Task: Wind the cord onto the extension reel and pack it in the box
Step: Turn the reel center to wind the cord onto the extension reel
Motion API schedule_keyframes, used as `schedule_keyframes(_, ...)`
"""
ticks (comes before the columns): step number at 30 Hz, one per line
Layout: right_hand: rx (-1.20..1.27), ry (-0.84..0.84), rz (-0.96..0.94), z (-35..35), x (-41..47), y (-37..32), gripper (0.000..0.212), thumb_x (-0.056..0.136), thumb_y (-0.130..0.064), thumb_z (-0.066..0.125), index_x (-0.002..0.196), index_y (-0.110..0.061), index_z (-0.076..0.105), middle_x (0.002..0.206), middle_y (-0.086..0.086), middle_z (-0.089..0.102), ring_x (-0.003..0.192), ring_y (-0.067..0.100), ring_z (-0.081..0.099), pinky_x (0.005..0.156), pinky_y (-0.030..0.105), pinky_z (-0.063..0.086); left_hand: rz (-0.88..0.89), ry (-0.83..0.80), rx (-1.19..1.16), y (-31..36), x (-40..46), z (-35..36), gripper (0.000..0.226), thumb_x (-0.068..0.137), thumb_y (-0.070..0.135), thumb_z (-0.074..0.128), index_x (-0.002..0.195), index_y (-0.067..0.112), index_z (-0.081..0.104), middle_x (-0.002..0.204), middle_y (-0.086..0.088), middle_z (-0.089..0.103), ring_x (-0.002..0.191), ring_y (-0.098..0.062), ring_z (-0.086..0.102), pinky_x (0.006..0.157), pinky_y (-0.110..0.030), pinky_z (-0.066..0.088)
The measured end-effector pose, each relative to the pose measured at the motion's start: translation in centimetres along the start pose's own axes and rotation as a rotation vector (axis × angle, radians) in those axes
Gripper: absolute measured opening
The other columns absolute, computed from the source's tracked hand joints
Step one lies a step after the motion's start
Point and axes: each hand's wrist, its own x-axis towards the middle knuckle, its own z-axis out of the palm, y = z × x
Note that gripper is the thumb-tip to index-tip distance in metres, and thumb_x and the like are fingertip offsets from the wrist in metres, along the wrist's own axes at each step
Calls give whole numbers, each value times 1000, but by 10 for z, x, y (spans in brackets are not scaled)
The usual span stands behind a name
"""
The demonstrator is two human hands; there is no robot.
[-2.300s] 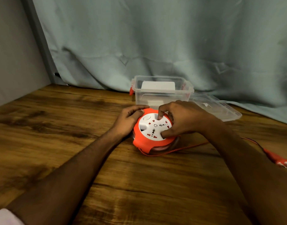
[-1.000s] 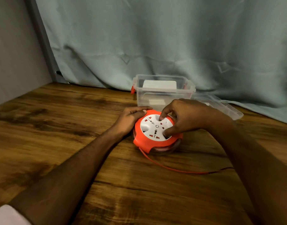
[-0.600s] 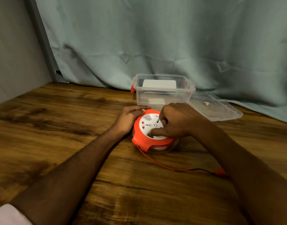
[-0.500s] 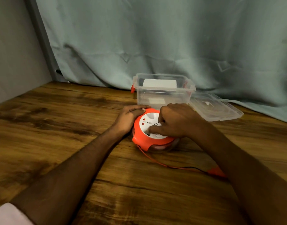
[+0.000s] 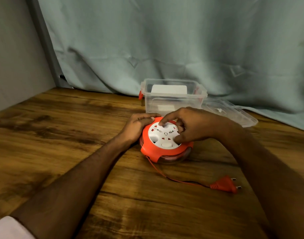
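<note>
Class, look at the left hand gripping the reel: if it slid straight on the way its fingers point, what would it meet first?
The left hand points right along the reel's far edge, so it would probably meet the right hand first; depth is uncertain.

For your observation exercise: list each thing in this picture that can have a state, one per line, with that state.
Extension reel: flat on the table, held by both hands.
Cord: partly wound, a short length loose.
Plug: unplugged, lying on the table.
Box: open.
Lid: off, beside the box.
Left hand: gripping the reel's rim.
Right hand: fingers on the white face.
</note>
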Motion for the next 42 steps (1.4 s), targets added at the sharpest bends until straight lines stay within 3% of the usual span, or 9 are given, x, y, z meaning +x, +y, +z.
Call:
schedule_keyframes(5, -37, 41, 36, 1, -4, 8, 61, 70, -56, 83, 127, -49, 64, 98, -23, 56, 80, 3, 51, 61, 23, 37, -12, -11, 18, 1, -2, 0, 29, 99, -2, 52, 110, 9, 77, 105, -15, 78, 96, -24, 74, 87, -32, 60)
schedule_keyframes(11, -90, 121, 99, 9, -3, 3, 58, 57, -70, 81, 103, -38, 70, 103, -16, 57, 89, 7, 54, 71, 30, 43, -21, 53, -3, 1, -3, 4, 28, 97, -2, 55, 107, 9, 79, 112, -22, 77, 108, -38, 72, 103, -50, 55)
schedule_keyframes(19, -75, 92, 145, 21, 5, -16, 59, 68, -79, 69, 65, -29, 39, 74, -12, 51, 76, 17, 56, 58, 29, 34, 3, 90, 1, 1, -2, 4, 25, 87, 8, 63, 102, 16, 82, 111, -19, 78, 109, -37, 72, 106, -52, 54)
schedule_keyframes(24, -82, 108, 153, 24, 3, -23, 57, 77, -83, 57, 88, -27, 51, 87, -7, 56, 82, 17, 56, 66, 31, 37, 3, 69, 35, 2, -3, 4, 32, 97, -3, 55, 104, 15, 80, 105, -15, 80, 107, -37, 73, 102, -49, 57)
schedule_keyframes(27, -103, 100, 116, 23, 3, -22, 53, 81, -81, 53, 70, -30, 45, 73, -12, 46, 76, 15, 54, 59, 30, 34, 0, 61, 30, 2, -3, 3, 30, 98, -3, 54, 112, 8, 77, 112, -20, 78, 107, -36, 73, 100, -45, 57)
schedule_keyframes(29, -107, 113, 54, 16, 4, -17, 46, 84, -71, 60, 68, -29, 54, 70, -13, 49, 75, 13, 55, 58, 29, 33, 3, 68, 31, 2, -2, 2, 30, 97, -5, 53, 117, 3, 74, 114, -24, 76, 104, -34, 72, 100, -43, 56)
schedule_keyframes(31, -52, 93, 10, 6, 2, -9, 19, 81, -48, 74, 87, -32, 67, 70, -16, 50, 73, 8, 53, 59, 27, 35, 7, 67, 24, 0, 0, 1, 30, 97, -5, 53, 119, -1, 73, 116, -25, 75, 104, -33, 71, 99, -42, 56)
schedule_keyframes(35, -42, -12, 6, 3, 1, 8, 56, 77, -43, 78, 129, -50, 58, 98, -23, 54, 83, 4, 53, 68, 26, 43, 17, 51, 20, 2, -1, 1, 31, 97, -6, 53, 122, 0, 71, 116, -25, 74, 102, -29, 71, 93, -36, 57)
schedule_keyframes(42, -56, 45, 49, 8, 0, 11, 62, 67, -59, 80, 125, -49, 63, 118, -19, 57, 95, 8, 56, 72, 26, 44, 2, 42, -1, 1, -2, 2, 29, 98, -4, 54, 118, -1, 74, 111, -23, 77, 101, -30, 72, 95, -39, 57)
